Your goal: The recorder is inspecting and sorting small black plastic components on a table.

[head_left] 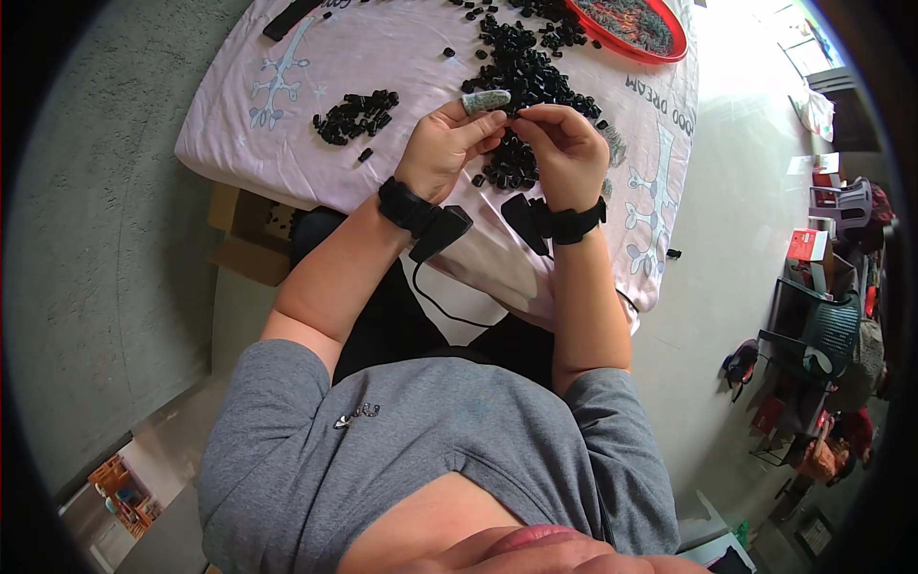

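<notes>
My left hand (442, 148) and my right hand (571, 158) meet fingertip to fingertip over a large heap of small black plastic pieces (526, 72). A grey finger cover (486, 100) sits on a finger of the left hand. Thumb and fingers of both hands are pinched together; whatever lies between them is too small to make out. To the left of my hands lies a smaller pile of similar black pieces (354, 117), with one loose piece (365, 155) beside it. Each wrist wears a black strap with a black block attached.
A pink patterned cloth (239, 143) covers the table. At the far right stands a red-rimmed tray (660, 55) of fine grey bits. A long black object (291, 17) rests at the far left. An open cardboard box (251, 251) is below the table's left edge. Cables hang near my lap.
</notes>
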Tool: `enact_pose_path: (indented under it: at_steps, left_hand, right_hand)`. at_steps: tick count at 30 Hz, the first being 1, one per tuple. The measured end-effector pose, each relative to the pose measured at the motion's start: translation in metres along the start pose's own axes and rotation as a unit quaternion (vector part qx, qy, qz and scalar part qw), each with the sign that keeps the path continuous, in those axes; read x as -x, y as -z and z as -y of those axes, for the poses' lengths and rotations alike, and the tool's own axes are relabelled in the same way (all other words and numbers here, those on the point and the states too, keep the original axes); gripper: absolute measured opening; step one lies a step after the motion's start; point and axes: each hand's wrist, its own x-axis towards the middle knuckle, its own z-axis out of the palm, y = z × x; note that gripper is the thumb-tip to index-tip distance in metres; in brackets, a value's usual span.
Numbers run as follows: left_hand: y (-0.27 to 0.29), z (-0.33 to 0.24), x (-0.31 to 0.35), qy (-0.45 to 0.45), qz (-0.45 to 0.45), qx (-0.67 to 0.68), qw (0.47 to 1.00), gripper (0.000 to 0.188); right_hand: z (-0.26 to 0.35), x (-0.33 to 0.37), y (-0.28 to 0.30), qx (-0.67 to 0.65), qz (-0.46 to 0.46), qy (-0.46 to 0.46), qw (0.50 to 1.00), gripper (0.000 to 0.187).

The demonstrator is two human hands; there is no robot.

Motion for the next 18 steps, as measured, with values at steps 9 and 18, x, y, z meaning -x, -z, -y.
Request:
enact_pose_path:
  at_steps: [9,18]
  left_hand:
    - [0.007,0.007,-0.006,-0.083,0.000,-0.141,0.987,0.022]
    - [0.005,-0.004,-0.004,-0.105,0.011,-0.209,0.972,0.027]
  right_hand:
    - [0.001,0.000,-0.001,0.008,0.012,-0.026,1.000,0.014]
    - [0.001,0.000,0.000,-0.075,0.025,-0.082,0.994,0.011]
